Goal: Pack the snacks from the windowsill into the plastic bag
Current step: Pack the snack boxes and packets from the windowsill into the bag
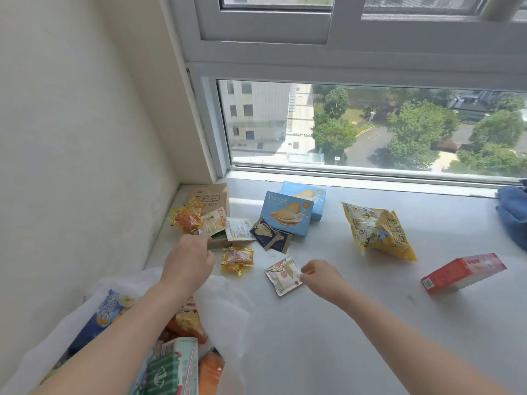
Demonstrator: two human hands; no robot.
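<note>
A: The big one first: the plastic bag (228,303) lies open at the near left of the windowsill (356,323), already holding several snacks, and the left arm stretches across its mouth.

B: Plenty is not packed yet. The yellow bag (376,232) sits in the middle, the red box (462,273) leans at the right, and two blue boxes (288,215) stand near the glass.

A: Now the small stuff. The right hand (319,276) pinches the edge of the flat pouch (283,276) between thumb and fingertips, the pouch lying on the sill.

B: And the left hand (188,260) reaches into the pile of packets (211,223) by the wall. Its fingers curl downward, but whether they grip anything, nobody can tell from here.

A: The risk, judging by this? That thin edge pinch could slip as the pouch lifts.

B: Also the forearm over the bag might drag its soft rim shut, or nudge it off the near edge, spilling what's inside.
</note>
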